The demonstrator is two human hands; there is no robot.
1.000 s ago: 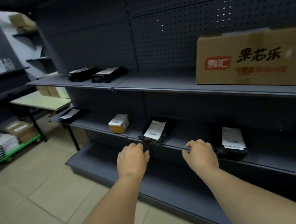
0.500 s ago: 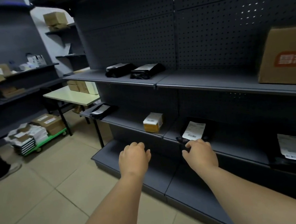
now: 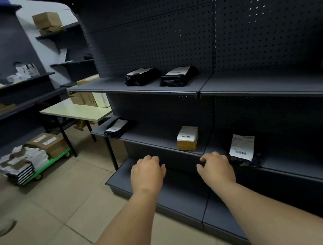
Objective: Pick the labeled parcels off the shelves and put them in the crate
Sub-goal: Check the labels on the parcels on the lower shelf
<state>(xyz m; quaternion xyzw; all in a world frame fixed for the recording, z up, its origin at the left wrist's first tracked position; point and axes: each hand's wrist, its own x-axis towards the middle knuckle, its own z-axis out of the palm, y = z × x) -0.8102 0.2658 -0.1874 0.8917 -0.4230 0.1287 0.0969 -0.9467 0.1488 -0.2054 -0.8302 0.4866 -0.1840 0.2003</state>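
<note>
Dark grey shelves (image 3: 254, 87) hold labeled parcels. A small white and yellow box (image 3: 187, 137) stands on the middle shelf. To its right lies a black bag with a white label (image 3: 242, 149). Another black labeled bag (image 3: 117, 127) lies at that shelf's left end. Two black bags (image 3: 142, 76) (image 3: 178, 76) rest on the upper shelf. My left hand (image 3: 147, 172) hovers empty below the small box, fingers curled. My right hand (image 3: 215, 166) hovers just left of the labeled bag, holding nothing. No crate is in view.
A pale table (image 3: 75, 111) with cardboard boxes stands to the left of the shelves. A green trolley (image 3: 38, 157) on the tiled floor carries boxes and stacked packets. Another person's shoe (image 3: 0, 228) shows at the left edge. More shelving (image 3: 8, 89) lines the left wall.
The view has swung left, so the big cardboard box and the far-right bag slid out of frame. Both hands stay outstretched and now sit near the small box and the labeled bag.
</note>
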